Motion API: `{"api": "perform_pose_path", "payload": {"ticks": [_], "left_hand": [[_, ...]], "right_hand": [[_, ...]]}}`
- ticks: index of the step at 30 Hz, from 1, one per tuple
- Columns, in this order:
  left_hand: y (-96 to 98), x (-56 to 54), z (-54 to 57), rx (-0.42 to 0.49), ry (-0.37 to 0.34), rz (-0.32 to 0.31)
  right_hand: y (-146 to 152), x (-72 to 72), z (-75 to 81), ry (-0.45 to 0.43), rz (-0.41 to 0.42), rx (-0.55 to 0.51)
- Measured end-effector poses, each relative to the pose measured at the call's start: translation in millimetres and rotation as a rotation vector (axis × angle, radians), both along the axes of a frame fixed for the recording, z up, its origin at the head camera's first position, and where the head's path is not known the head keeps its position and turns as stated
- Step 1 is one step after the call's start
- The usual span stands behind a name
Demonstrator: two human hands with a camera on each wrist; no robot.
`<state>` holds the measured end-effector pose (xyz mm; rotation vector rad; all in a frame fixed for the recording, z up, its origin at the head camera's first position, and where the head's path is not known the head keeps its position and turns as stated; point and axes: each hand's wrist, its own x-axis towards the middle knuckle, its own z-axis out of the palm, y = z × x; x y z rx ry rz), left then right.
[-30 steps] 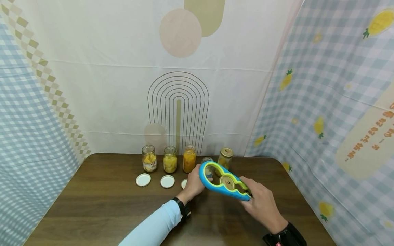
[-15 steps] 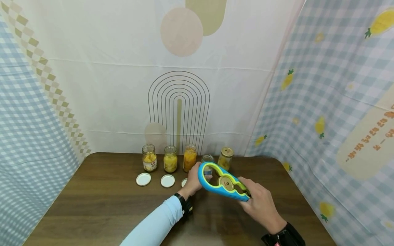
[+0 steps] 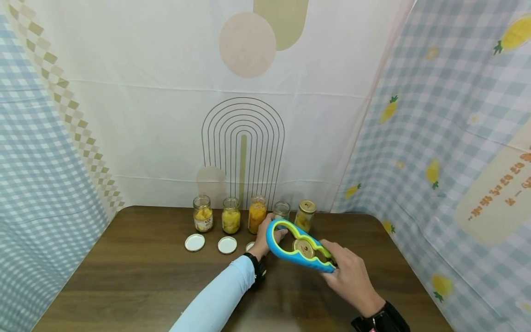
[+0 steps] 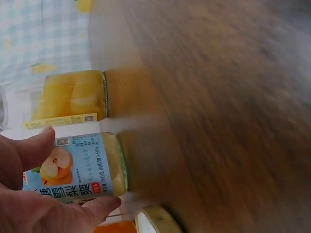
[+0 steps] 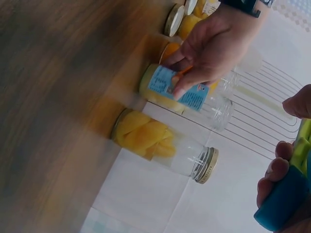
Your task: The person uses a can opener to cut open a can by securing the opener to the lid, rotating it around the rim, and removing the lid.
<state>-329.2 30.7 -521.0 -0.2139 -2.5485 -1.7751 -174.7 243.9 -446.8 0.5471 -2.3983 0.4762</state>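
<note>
My left hand (image 3: 262, 237) grips an uncapped glass jar (image 3: 282, 209) at the back of the table. In the left wrist view, thumb and fingers lie on either side of its blue pear label (image 4: 80, 167). The right hand (image 3: 352, 276) holds a blue and green jar opener (image 3: 308, 262) in the air, toward the front right of that jar. Within the opener's scalloped frame shows a gold lid (image 3: 303, 248); whether it is clamped there I cannot tell. Beside the gripped jar, on the right, stands a jar of yellow fruit (image 5: 146, 136) with its gold lid on.
Left of the hand stand three uncapped fruit jars: one pale yellow (image 3: 203, 216), one yellow (image 3: 231, 219), one orange (image 3: 257, 214). White-faced lids (image 3: 195, 242) lie in front of them. A cloth backdrop (image 3: 166, 129) rises behind the wooden table (image 3: 145, 286).
My left hand has shifted the blue-labelled jar slightly back, so more of its open mouth shows. The right hand and opener have barely moved.
</note>
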Motion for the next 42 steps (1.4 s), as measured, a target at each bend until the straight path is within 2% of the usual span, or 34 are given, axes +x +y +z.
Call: {"api": "perform_pose_path", "payload": {"ticks": [4, 12, 16, 27, 30, 33, 34, 39, 40, 42], "left_hand": [[9.2, -14.8, -14.2, -0.024, -0.006, 0.030], [17.3, -32.2, -25.5, -0.075, -0.016, 0.057], [18.6, -32.3, -24.0, -0.079, -0.047, 0.065], [19.3, -28.3, -23.7, -0.072, -0.049, 0.088], [18.9, -21.3, -22.4, -0.080, -0.072, 0.081], [16.7, -6.4, -15.3, -0.097, -0.102, 0.062], [15.1, 1.3, -9.5, -0.114, -0.101, 0.060], [1.4, 41.7, 27.0, -0.112, -0.013, -0.004], [-2.4, 48.7, 32.2, -0.086, 0.011, -0.025], [-10.0, 57.1, 32.5, -0.030, 0.090, -0.071]], "right_hand": [[-1.6, 1.3, 0.4, -0.007, -0.004, -0.002], [-2.1, 1.6, -0.4, -0.011, -0.007, 0.009], [-2.1, 0.3, -0.7, -0.013, -0.001, 0.011], [-3.0, 0.3, -1.5, -0.020, -0.001, 0.018], [-2.6, 0.1, -1.5, -0.025, -0.004, 0.020], [-2.0, -0.4, -1.2, -0.029, -0.010, 0.022], [-1.9, -0.5, -1.0, -0.029, -0.011, 0.023], [-1.4, -1.8, 0.2, -0.027, -0.012, 0.025], [-1.4, -2.1, 0.5, -0.028, -0.013, 0.026], [-1.3, -2.3, 0.8, -0.033, -0.015, 0.028]]}}
